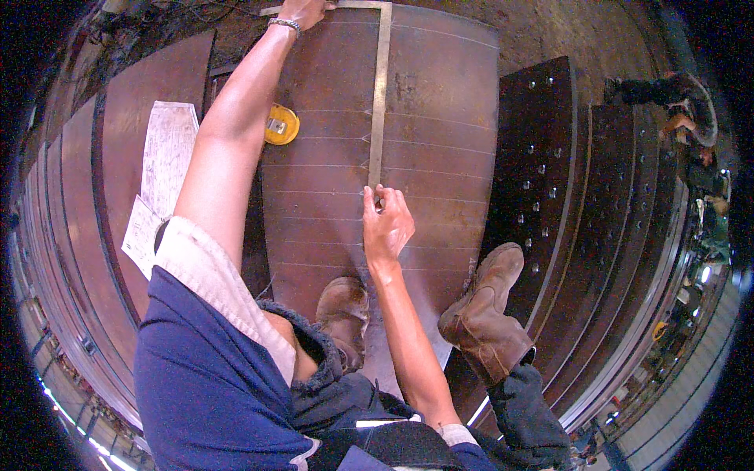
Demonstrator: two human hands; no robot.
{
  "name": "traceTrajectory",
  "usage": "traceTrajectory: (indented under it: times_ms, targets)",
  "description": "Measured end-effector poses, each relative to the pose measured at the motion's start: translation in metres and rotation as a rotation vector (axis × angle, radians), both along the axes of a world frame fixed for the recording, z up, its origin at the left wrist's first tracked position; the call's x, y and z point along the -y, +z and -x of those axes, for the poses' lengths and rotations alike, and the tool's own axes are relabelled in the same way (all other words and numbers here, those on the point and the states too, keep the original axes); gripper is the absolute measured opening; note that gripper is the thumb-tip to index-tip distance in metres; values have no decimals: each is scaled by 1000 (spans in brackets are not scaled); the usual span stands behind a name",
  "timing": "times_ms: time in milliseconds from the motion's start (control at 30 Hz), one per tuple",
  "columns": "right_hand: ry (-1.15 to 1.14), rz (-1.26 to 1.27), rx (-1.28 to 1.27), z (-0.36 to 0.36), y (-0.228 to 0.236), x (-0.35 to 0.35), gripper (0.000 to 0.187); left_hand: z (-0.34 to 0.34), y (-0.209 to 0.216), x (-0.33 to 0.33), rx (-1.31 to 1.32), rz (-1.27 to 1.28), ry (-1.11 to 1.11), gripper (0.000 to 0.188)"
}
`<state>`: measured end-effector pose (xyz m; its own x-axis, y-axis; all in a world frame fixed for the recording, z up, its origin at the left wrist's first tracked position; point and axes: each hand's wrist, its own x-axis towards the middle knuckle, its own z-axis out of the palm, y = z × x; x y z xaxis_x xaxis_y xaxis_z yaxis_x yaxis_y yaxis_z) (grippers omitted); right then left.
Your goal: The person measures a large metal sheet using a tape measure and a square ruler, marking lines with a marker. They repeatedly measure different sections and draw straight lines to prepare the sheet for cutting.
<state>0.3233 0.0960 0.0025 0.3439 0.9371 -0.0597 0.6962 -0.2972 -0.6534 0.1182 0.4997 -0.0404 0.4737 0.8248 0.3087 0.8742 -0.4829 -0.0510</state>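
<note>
A long steel framing square [380, 94] lies on a brown steel plate [448, 102] marked with several thin pale cross lines. At the plate's far edge my left hand [305, 11] is closed on the square's short arm, partly cut off by the picture's top. Close to the near end of the long arm, my right hand [387, 228] is closed in a pinch. Whatever sits between its fingers is too small to make out. Small pale V-shaped marks run along the long arm's left side. A yellow tape measure [283, 125] rests on the plate beside my left forearm.
Written paper sheets [169, 157] lie on plates at the left. My brown boots [343, 314] are at the plate's near end, the right one [491, 294] near its right edge. Plates with holes [534, 157] are at the right. Another person [687, 106] bends over at the far right.
</note>
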Motion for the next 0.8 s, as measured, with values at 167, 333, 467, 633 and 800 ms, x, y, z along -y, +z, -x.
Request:
traceTrajectory:
  times_ms: [167, 333, 467, 633, 800]
  targets:
    - [-1, 0, -6, -1, 0, 0, 20, -7, 7, 2, -21, 87, 50, 30]
    - [5, -74, 37, 2, -8, 1, 19, -11, 11, 3, -6, 89, 69, 24]
    - [-33, -50, 18, 6, -6, 0, 19, -10, 14, 2, -17, 115, 73, 23]
    - [-101, -57, -37, 5, -5, -2, 24, -11, 17, 4, -20, 119, 65, 23]
    - [-131, -29, -78, 5, -3, -4, 25, -12, 13, 3, 5, 89, 84, 21]
